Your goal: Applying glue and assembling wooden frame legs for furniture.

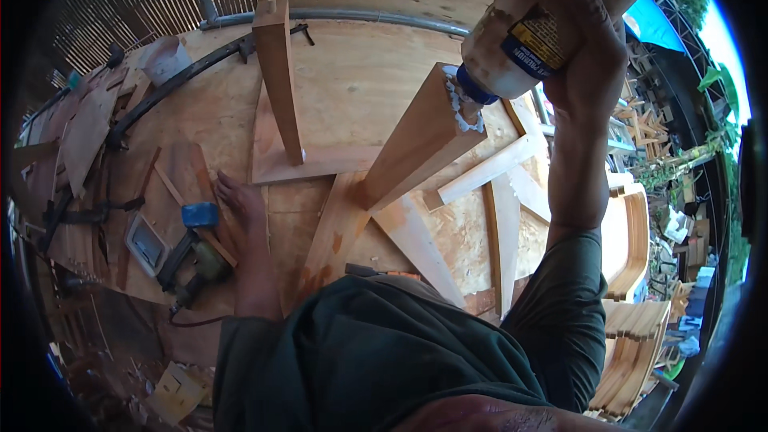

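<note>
My right hand [592,56] is wrapped round a glue bottle [500,44] and holds it tipped, its blue cap down. The nozzle meets the top end of an upright wooden leg [424,144], where white glue [458,104] lies in a bead along the edges. At its foot the leg stands on a flat wooden piece [340,224]. My left hand [242,202] rests low on the workbench with fingers stretched out, beside some wooden strips [210,180], and holds nothing. A second upright leg [276,72] with a tenon on top rises farther back.
Near my left hand are a small blue block [200,214], a nail gun [200,268] with a hose and a shallow white tray [146,244]. A long bar clamp [184,76] lies at the left. Tapered wooden pieces [500,232] lie right of the leg; curved wooden parts [632,336] are stacked beyond.
</note>
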### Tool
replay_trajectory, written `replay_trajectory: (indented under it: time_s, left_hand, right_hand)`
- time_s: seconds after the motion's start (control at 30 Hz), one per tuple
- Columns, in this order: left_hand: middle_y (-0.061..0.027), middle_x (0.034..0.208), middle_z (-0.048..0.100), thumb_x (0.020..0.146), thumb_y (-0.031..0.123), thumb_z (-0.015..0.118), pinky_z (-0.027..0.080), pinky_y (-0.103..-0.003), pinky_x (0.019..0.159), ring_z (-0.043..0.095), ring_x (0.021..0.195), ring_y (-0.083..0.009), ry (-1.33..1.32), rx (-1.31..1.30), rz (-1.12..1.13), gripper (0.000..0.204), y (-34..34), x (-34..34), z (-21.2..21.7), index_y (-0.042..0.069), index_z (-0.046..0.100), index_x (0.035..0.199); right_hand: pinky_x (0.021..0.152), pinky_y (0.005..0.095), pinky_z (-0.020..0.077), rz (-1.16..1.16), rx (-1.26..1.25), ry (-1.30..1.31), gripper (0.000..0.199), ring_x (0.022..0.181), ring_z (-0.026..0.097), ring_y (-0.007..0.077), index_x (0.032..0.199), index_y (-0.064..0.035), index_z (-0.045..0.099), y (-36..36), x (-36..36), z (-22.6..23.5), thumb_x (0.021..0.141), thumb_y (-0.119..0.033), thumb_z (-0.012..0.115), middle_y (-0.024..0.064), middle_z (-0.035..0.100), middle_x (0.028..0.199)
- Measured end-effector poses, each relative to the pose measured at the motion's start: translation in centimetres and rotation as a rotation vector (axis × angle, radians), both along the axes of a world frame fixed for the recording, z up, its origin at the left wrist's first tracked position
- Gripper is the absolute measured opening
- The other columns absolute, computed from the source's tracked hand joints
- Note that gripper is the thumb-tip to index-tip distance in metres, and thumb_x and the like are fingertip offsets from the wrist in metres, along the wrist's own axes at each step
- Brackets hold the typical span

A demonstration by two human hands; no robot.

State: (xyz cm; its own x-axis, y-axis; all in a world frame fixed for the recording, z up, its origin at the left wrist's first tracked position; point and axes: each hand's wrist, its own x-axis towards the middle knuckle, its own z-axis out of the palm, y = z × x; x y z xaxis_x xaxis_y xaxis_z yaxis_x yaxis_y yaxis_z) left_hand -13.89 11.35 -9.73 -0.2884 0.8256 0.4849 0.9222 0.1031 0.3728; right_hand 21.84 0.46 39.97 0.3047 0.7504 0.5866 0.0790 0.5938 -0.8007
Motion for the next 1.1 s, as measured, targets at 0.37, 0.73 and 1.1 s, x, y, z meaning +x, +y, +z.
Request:
replay_trajectory:
  time_s: [0.37, 0.73, 1.1]
  left_hand:
    - [-0.0288, 0.138, 0.046, 0.083, 0.002, 0.067, 0.034, -0.051, 0.116, 0.043, 0.134, -0.0448, -0.021, -0.020, -0.015, 0.071, -0.4, 1.1, 0.9, -0.004, 0.035, 0.147]
    - [-0.0286, 0.137, 0.048, 0.085, -0.001, 0.056, 0.036, -0.050, 0.114, 0.046, 0.130, -0.0443, -0.004, 0.004, -0.014, 0.065, -0.2, 0.5, 0.4, -0.006, 0.036, 0.147]
    - [-0.0294, 0.132, 0.053, 0.085, 0.003, 0.063, 0.041, -0.049, 0.111, 0.052, 0.125, -0.0443, 0.162, 0.044, -0.008, 0.066, 1.0, 0.2, -0.8, -0.004, 0.037, 0.146]
  right_hand:
    - [0.069, 0.0375, 0.0596, -0.010, 0.027, 0.025, 0.044, 0.080, 0.068, 0.0254, 0.118, 0.0016, 0.055, 0.2, -0.4, 0.3, 0.089, -0.026, 0.073, 0.0144, 0.065, 0.095]
    - [0.084, 0.0432, 0.0561, 0.234, 0.342, 0.450, 0.049, 0.092, 0.066, 0.0258, 0.111, -0.0028, 0.059, -2.2, 4.0, -0.3, 0.096, -0.049, 0.063, 0.0109, 0.065, 0.096]
    - [0.117, 0.0497, 0.0413, 0.066, 0.318, 1.325, 0.069, 0.134, 0.050, 0.0440, 0.148, 0.0142, 0.028, -16.6, 11.1, -17.6, 0.104, -0.032, 0.055, 0.0366, 0.045, 0.143]
